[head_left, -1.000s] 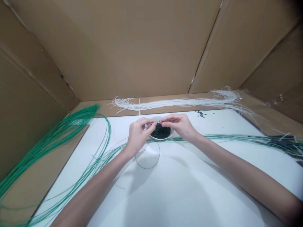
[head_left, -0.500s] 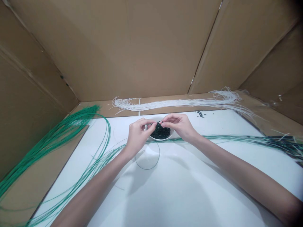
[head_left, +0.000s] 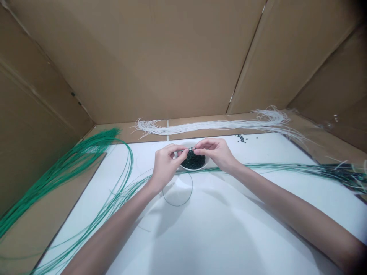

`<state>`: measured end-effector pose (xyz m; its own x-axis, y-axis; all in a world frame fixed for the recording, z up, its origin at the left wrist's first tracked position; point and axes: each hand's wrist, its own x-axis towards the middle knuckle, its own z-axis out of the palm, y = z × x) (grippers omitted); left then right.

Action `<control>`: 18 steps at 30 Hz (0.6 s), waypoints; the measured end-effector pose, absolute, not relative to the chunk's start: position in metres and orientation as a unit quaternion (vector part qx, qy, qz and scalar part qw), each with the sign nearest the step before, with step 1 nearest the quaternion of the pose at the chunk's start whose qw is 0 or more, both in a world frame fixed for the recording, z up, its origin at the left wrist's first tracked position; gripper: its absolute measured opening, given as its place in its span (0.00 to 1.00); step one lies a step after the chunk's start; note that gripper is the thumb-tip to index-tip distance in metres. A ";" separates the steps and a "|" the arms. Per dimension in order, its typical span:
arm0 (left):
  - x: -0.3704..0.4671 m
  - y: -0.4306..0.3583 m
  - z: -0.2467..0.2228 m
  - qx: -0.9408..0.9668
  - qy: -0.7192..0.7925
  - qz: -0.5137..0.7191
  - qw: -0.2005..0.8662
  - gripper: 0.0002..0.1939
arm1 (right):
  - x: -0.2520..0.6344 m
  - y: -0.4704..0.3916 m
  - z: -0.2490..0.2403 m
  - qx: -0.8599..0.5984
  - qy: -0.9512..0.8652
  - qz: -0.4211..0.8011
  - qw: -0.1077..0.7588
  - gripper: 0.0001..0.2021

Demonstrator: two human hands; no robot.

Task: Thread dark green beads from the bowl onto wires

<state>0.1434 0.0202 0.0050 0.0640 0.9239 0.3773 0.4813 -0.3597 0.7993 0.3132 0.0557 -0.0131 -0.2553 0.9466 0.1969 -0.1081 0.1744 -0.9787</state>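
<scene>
White-rimmed, the bowl [head_left: 191, 169] of small dark pieces [head_left: 192, 161] sits beneath the work: over it the left hand [head_left: 168, 160] and right hand [head_left: 218, 154] pinch a thin pale piece [head_left: 191, 149] between thumb and fingers, one at each side, probably for fine control and so that drops land back inside. Green strands [head_left: 275, 166] pass along the bowl's near side, and a white bundle [head_left: 206, 125] lies beyond it, perhaps set there to leave the hands room.
</scene>
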 end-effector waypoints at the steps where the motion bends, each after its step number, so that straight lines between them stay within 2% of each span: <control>1: 0.143 0.020 0.005 0.688 0.510 0.455 0.243 0.09 | 0.313 0.055 -0.013 -0.358 -0.584 0.535 0.495 0.09; 18: 0.143 0.021 0.003 0.710 0.497 0.448 0.220 0.08 | 0.314 0.054 -0.008 -0.383 -0.630 0.475 0.481 0.07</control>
<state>0.1425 0.0208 0.0025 0.1045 0.9028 0.4171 0.5098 -0.4087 0.7570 0.3142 0.0536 -0.0082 -0.2443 0.9391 0.2417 0.0247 0.2552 -0.9666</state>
